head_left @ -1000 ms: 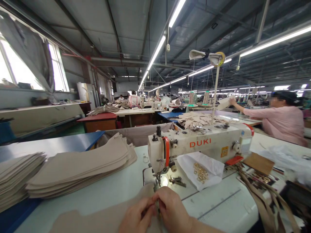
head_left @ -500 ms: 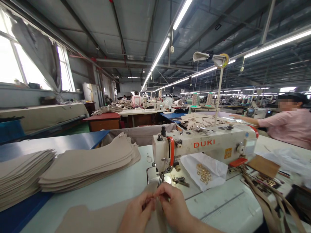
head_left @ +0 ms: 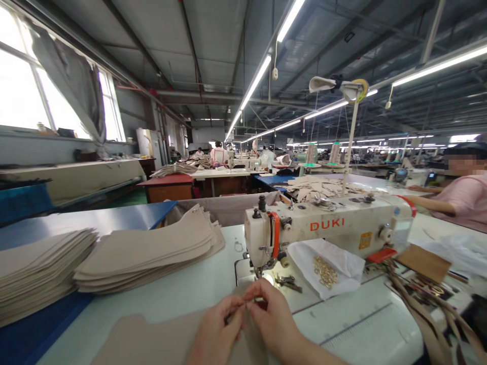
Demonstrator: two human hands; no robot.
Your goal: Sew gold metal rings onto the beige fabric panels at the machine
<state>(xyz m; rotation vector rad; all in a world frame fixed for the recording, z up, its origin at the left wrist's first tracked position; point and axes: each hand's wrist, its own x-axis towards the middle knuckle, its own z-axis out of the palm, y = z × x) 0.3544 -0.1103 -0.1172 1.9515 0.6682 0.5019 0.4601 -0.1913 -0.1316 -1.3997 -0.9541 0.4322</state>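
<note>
Small part [head_left: 259, 300], too small to make out, pinched between the fingertips of both hands. Held right in front of the needle end of the sewing machine [head_left: 331, 228], just over a beige fabric piece [head_left: 152, 339] lying flat along the near edge of the pale table [head_left: 182, 289].

Left hand [head_left: 216, 332]: thumb and forefinger drawn narrow onto the small part, other fingers curled in. Right hand [head_left: 272, 319]: the same tight pinch from the other side, fingertips meeting those of the left. Both hands low over the fabric piece, close together.

Just behind them, the cream sewing machine with red lettering, standing across the table. Near its needle end, small snips [head_left: 288, 281]. Next to those, a white bag [head_left: 342, 261] spread flat with a little heap of gold rings [head_left: 325, 271] on it. Farther right, a brown card [head_left: 422, 262] and a tangle of brown straps [head_left: 429, 314] trailing toward the near corner.

To the left, a stack of beige cut pieces [head_left: 148, 253] on the table, and a second stack [head_left: 38, 274] beyond it at the picture's edge. Rising behind the machine, a thread stand [head_left: 350, 147]. Past that, at the next table, a person in a pink top [head_left: 460, 197], one arm stretched forward.
</note>
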